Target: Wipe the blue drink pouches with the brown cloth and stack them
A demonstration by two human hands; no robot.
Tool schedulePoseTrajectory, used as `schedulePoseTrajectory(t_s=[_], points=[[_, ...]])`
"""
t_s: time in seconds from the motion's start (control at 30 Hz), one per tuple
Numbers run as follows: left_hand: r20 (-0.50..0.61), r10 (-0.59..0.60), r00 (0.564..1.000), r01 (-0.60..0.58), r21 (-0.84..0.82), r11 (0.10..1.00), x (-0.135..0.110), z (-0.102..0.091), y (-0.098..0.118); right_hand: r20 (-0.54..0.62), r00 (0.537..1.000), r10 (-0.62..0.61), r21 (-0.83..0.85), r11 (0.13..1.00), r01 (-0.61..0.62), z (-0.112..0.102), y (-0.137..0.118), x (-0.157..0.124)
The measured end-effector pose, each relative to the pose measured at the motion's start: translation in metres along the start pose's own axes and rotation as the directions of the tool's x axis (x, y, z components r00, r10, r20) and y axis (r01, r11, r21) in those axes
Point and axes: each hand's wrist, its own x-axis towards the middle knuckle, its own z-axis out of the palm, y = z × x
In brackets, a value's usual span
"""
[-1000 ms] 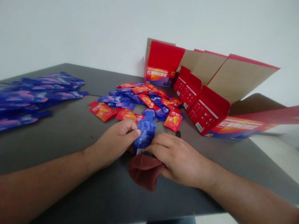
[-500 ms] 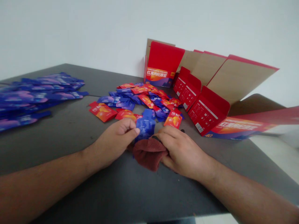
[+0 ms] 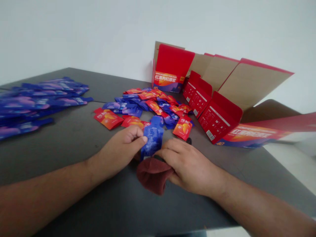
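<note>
In the head view my left hand (image 3: 124, 144) pinches the left edge of a blue sachet (image 3: 153, 135), its printed side facing up toward me. My right hand (image 3: 190, 166) is closed on a brown cloth (image 3: 154, 176), which bunches below the sachet's lower end. The cloth lies close against that end; whether it touches cannot be made out. Just beyond my hands lies a mixed heap of red sachets (image 3: 149, 94) and blue sachets (image 3: 120, 105). One red sachet (image 3: 182, 127) rests near my right fingers.
Open red cartons (image 3: 219, 113) with raised flaps stand along the right of the dark table (image 3: 111, 204). Another red box (image 3: 169, 80) stands at the back by the wall. Stacked blue sachets (image 3: 37, 102) lie at the far left.
My right hand and the cloth have moved down along the sachet, toward me, uncovering more of its printed face. My left hand keeps its hold, nearly still.
</note>
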Motion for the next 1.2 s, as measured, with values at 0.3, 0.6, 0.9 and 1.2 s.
schedulePoseTrajectory(t_s=[0.3,0.6,0.9,1.2], points=[[-0.012,0.011,1.0,-0.011,0.003,1.0,-0.0005,-0.0004,0.0006,-0.02,0.999,0.026,-0.01,1.0,-0.026,-0.0004,-0.0008,0.0001],[-0.023,0.03,0.999,-0.03,-0.006,1.0,0.0004,-0.0002,-0.0001,-0.054,0.997,0.063,-0.018,0.998,-0.064,-0.0003,0.0007,0.0],[-0.026,0.047,0.999,-0.046,0.031,0.998,0.0006,-0.0011,0.0018,-0.059,0.995,0.076,-0.028,0.997,-0.078,-0.0006,0.0029,0.0002],[-0.034,0.059,0.998,-0.058,0.042,0.997,0.0015,-0.0023,0.0007,-0.067,0.994,0.082,-0.029,0.996,-0.084,-0.0004,0.0028,0.0002]])
